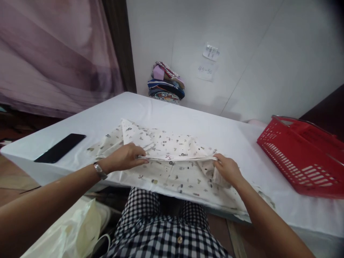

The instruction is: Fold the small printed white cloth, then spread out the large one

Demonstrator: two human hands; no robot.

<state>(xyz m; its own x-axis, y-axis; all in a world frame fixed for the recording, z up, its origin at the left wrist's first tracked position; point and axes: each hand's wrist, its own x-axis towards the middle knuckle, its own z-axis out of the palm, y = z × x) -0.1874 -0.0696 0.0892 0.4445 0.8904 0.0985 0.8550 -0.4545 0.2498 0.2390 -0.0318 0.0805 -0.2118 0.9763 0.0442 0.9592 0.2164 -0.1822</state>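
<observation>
A white garment with a small scattered print [174,175] lies spread over the near side of the white-covered table [156,111]. Its straight hemmed edge is stretched level between my two hands. My left hand [129,156], below a metal watch [100,171], pinches the left end of that edge. At the right end, my right hand [228,168] grips the same edge with fingers closed. Loose folds of the cloth bunch beneath and beside my right hand, and part of it hangs near the table's front edge.
On the left of the table lies a black phone-like slab [60,148]. A red plastic basket [303,157] stands at the right. Folded cloths [166,84] are stacked against the back wall. Below left is a pale plastic bag [72,229].
</observation>
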